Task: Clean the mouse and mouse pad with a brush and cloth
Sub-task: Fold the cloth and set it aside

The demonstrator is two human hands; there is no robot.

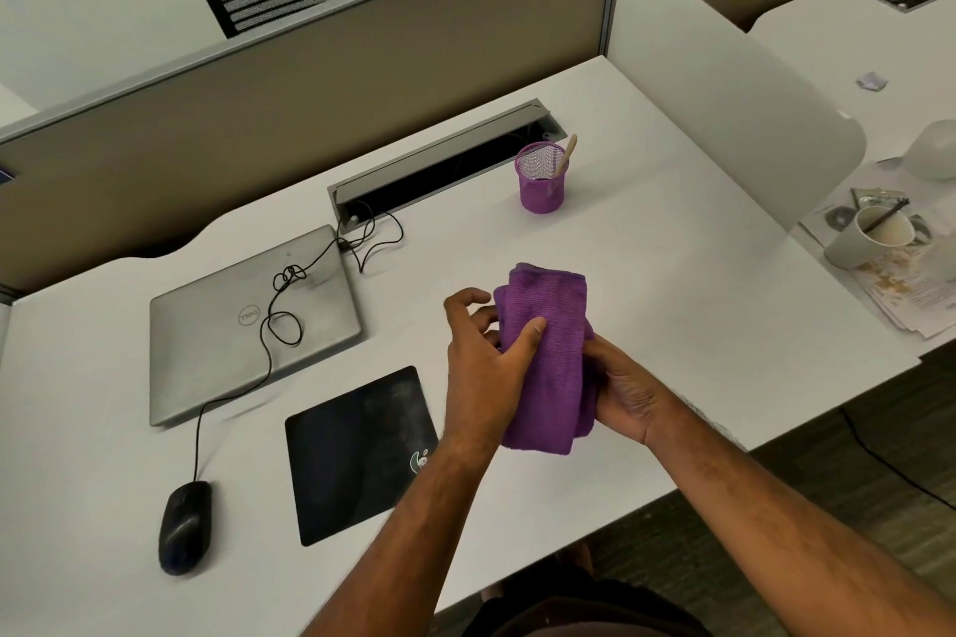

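Both hands (pixel 486 367) hold folded cloth (pixel 548 357), long axis seemingly pointing away.

On the lid of my closed silver laptop (pixel 248 326) I can read the brand "DELL" in its round badge, upside down from where I stand. My black mouse pad (pixel 357 450) has a small white logo in its near right corner, but I cannot make out any letters there. The printed papers (pixel 900 295) on the next desk are too blurred to read.
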